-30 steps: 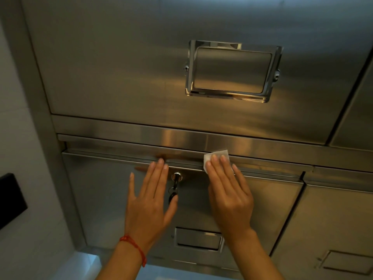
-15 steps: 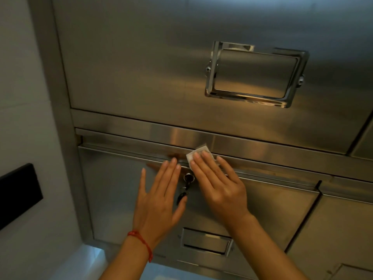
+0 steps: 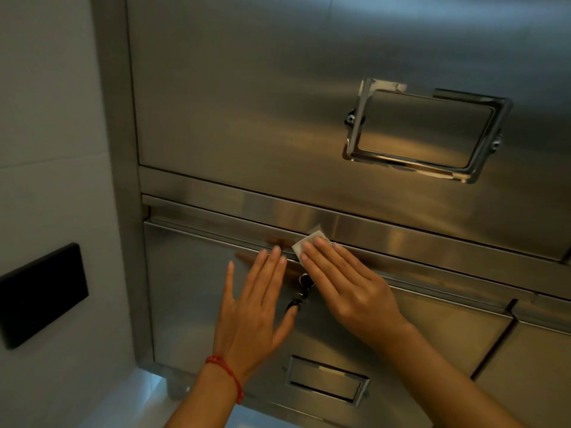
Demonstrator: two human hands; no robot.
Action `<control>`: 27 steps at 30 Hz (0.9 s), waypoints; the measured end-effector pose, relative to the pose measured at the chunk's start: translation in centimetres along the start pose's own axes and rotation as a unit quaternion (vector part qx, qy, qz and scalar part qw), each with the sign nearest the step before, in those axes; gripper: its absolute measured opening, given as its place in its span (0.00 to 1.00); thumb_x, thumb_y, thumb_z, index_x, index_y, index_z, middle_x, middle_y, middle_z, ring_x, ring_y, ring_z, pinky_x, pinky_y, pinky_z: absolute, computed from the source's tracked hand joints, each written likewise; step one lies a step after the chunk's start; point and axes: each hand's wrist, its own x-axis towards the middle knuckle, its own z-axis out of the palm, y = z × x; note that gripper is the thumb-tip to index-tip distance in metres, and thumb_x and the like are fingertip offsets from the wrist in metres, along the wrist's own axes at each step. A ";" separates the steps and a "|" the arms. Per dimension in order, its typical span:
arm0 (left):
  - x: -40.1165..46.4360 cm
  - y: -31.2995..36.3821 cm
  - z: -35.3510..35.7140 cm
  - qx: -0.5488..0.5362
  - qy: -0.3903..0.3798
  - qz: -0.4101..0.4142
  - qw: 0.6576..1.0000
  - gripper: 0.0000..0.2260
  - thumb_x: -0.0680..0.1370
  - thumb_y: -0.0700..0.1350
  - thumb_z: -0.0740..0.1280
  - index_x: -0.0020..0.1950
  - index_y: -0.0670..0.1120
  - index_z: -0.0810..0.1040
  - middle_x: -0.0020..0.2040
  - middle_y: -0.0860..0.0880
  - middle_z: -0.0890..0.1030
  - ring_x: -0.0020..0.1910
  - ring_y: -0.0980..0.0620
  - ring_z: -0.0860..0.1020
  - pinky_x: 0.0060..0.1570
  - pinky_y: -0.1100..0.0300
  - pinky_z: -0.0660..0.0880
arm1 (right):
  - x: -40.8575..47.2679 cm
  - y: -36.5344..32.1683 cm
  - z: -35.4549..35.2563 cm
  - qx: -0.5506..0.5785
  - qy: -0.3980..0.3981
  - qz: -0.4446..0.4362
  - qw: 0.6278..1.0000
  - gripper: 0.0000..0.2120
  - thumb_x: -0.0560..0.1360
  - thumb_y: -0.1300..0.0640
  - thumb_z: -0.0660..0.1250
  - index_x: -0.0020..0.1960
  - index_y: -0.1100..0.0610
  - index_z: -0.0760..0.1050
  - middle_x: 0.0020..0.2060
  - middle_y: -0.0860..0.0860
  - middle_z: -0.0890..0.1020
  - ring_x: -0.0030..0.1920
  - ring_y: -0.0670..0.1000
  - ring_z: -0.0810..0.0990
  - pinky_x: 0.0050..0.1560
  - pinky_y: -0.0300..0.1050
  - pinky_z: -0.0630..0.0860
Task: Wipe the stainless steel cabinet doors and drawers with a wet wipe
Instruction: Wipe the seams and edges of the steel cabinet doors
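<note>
A stainless steel cabinet fills the view. Its big upper drawer [image 3: 247, 103] carries a chrome label frame [image 3: 426, 131]. Below it is a lower door [image 3: 191, 288] with a keyed lock [image 3: 304, 281] and a recessed handle [image 3: 326, 381]. My right hand [image 3: 349, 288] lies flat with straight fingers, pressing a small white wet wipe [image 3: 309, 244] against the top edge of the lower door, just above the lock. My left hand [image 3: 253, 307], a red string at its wrist, rests flat and open on the door to the left of the lock.
A light wall [image 3: 46, 149] runs along the cabinet's left side, with a black plate [image 3: 40, 295] mounted on it. Another cabinet door [image 3: 531, 350] sits to the lower right. A bright floor strip [image 3: 129, 396] shows under the cabinet.
My right hand has slid the wipe leftward along the top edge of the lower door, closing on my left hand. The left hand stays flat on the door. The camera has turned left.
</note>
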 end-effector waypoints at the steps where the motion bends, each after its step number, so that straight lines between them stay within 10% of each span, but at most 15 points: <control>1: 0.0 -0.1 0.0 -0.001 0.002 0.001 1.000 0.28 0.81 0.59 0.45 0.74 0.42 0.56 0.73 0.43 0.61 0.75 0.50 0.53 0.68 0.39 0.53 | 0.1 0.0 0.1 -0.001 0.001 -0.003 1.000 0.16 0.81 0.65 0.52 0.63 0.63 0.74 0.61 0.60 0.76 0.63 0.56 0.74 0.62 0.50 0.73; 27: 0.1 -1.9 -0.7 0.029 -0.002 -0.041 0.999 0.26 0.82 0.57 0.42 0.72 0.41 0.58 0.72 0.42 0.65 0.70 0.44 0.66 0.68 0.41 0.52 | 2.5 0.5 0.8 -0.027 -0.023 -0.085 0.996 0.17 0.78 0.64 0.55 0.63 0.61 0.75 0.63 0.59 0.75 0.65 0.55 0.73 0.65 0.50 0.68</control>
